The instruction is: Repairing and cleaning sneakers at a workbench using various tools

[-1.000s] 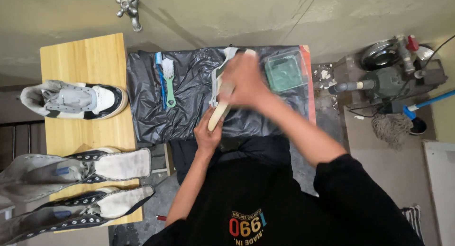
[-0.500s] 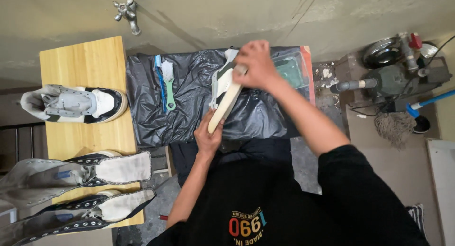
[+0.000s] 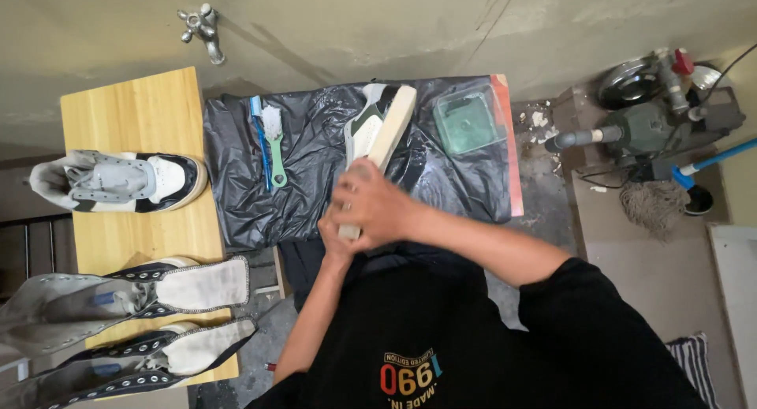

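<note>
The white-and-green sneaker (image 3: 378, 125) is gripped at its near end by both hands' closed fingers (image 3: 355, 200), its long axis running far-right.

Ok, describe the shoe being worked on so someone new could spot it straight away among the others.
Find the black plastic sheet spread beside the wooden table. On it, both hands, right hand over left hand, grip a sneaker tipped on its side. Unlike the upright sneaker and two high-tops on the table, it shows a cream sole edge and a green-and-white upper.
</note>
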